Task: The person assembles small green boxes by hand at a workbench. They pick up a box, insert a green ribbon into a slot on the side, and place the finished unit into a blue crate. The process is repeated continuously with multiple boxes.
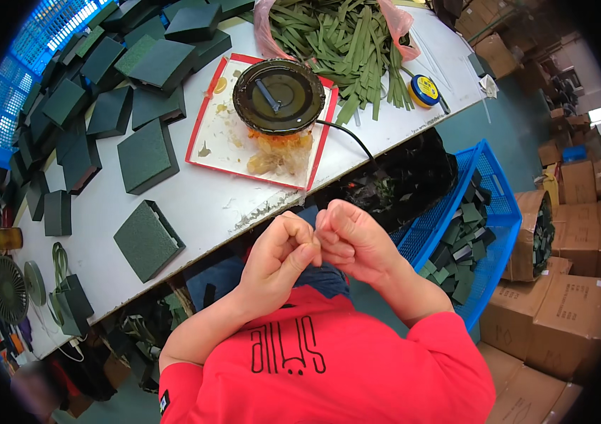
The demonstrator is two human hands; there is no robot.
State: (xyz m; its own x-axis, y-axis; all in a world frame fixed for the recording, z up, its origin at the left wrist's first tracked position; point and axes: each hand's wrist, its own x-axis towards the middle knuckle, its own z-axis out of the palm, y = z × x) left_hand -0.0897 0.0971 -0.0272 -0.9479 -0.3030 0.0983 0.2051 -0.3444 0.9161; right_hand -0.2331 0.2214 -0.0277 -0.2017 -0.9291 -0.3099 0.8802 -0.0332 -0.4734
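Note:
My left hand and my right hand are curled and pressed together, fingertips touching, just in front of the white table's near edge. Nothing shows between the fingers; whether they pinch something small is hidden. My red sleeves and shirt fill the lower middle. Nearest on the table stands a round dark glue pot with amber glue dripping onto a red-edged white tray.
Many dark green square pads lie across the table's left part. A heap of green strips lies at the back by a yellow tape measure. A blue crate of green pieces and cardboard boxes stand on the right.

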